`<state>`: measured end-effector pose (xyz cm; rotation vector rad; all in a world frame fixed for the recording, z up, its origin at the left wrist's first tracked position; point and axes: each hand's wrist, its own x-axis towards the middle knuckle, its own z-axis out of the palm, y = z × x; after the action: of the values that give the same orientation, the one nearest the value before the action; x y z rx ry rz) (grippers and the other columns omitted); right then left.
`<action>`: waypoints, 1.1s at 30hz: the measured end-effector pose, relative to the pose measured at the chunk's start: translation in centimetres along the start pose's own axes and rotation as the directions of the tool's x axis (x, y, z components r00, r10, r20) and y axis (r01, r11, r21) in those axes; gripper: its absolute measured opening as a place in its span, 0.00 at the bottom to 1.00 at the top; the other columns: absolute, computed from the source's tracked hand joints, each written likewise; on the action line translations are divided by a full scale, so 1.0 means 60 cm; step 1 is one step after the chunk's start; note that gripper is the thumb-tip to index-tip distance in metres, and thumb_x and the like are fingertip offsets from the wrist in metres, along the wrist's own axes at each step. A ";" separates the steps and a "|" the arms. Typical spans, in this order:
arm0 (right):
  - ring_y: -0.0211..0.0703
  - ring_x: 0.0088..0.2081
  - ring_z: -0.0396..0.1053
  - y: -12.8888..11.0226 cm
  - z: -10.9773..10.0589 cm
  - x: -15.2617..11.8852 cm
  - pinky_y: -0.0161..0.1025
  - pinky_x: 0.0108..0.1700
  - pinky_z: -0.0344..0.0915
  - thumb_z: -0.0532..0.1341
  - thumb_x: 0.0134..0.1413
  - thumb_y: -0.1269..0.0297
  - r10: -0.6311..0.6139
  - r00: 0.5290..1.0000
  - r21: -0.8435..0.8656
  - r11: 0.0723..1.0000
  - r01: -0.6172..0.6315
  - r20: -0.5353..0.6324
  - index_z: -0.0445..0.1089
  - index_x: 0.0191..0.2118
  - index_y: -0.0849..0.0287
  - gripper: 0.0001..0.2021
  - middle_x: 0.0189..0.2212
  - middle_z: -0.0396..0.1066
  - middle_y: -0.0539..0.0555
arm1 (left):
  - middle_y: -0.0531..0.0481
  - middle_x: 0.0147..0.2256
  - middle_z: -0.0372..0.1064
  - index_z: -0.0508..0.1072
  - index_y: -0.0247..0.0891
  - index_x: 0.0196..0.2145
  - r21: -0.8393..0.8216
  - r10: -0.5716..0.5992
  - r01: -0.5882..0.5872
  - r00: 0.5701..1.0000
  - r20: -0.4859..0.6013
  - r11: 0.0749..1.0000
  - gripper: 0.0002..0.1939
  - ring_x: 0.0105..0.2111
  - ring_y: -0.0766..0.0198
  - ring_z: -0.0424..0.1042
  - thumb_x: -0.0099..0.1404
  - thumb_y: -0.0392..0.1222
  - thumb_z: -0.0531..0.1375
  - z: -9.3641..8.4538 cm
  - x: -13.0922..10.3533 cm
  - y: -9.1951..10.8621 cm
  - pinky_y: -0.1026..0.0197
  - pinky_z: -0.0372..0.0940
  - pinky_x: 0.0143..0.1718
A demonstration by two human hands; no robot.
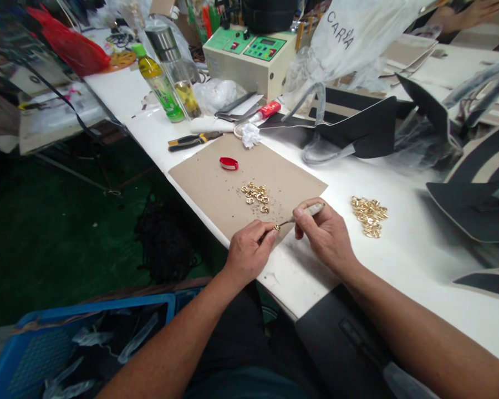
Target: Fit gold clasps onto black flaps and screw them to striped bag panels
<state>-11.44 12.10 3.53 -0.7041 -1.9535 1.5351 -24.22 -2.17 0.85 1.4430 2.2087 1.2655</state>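
My left hand [250, 248] pinches a small gold metal piece [276, 228] at the near corner of a tan sheet [199, 183]. In my right hand [325, 233] is a thin tool with a pale handle [314, 209], its dark tip touching or very close to the gold piece. Just beyond my hands lies a loose pile of gold hardware [255, 194] with small dark specks around it. A red oval object [228, 163] rests farther up the sheet. Right of my right hand, on the white table, a second gold pile [369, 215] sits.
Yellow-black pliers [194, 141], a red-capped tube [265, 112], crumpled tissue [249, 135] and two bottles stand or lie beyond the sheet. A green-panelled machine [249, 58] is behind. Black cut pieces [357, 127] cover the right side. A blue crate [95, 310] sits lower left. Another person's hand [478, 14] shows top right.
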 end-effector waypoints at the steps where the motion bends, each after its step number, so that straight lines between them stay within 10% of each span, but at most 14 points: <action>1: 0.39 0.25 0.67 0.000 0.000 0.000 0.40 0.32 0.63 0.62 0.67 0.53 0.000 1.000 0.000 1.000 0.000 0.000 0.69 0.38 0.55 0.11 0.21 0.70 0.46 | 0.51 0.35 0.77 0.79 0.40 0.41 -0.001 -0.005 0.005 1.000 0.002 1.000 0.07 0.36 0.63 0.75 0.74 0.39 0.60 0.000 0.000 0.000 0.60 0.68 0.41; 25: 0.39 0.24 0.66 0.005 -0.018 0.012 0.39 0.33 0.62 0.62 0.67 0.53 0.112 0.990 0.039 0.993 -0.115 0.082 0.69 0.35 0.55 0.13 0.20 0.71 0.47 | 0.51 0.34 0.78 0.82 0.41 0.41 -0.096 0.012 -0.019 0.997 -0.076 0.995 0.06 0.34 0.64 0.75 0.71 0.39 0.63 0.007 -0.005 -0.001 0.61 0.70 0.39; 33: 0.38 0.24 0.68 0.010 -0.033 0.016 0.38 0.34 0.63 0.62 0.67 0.53 0.033 0.999 0.168 0.985 -0.039 0.036 0.68 0.36 0.55 0.12 0.21 0.71 0.45 | 0.53 0.29 0.77 0.83 0.41 0.36 -0.002 -0.155 0.155 0.984 -0.084 0.988 0.09 0.28 0.64 0.73 0.70 0.44 0.63 -0.013 0.014 0.016 0.62 0.68 0.32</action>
<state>-10.70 14.24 3.44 -0.6485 -1.8167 1.7207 -24.49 -1.73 2.26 1.2127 2.3282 1.2908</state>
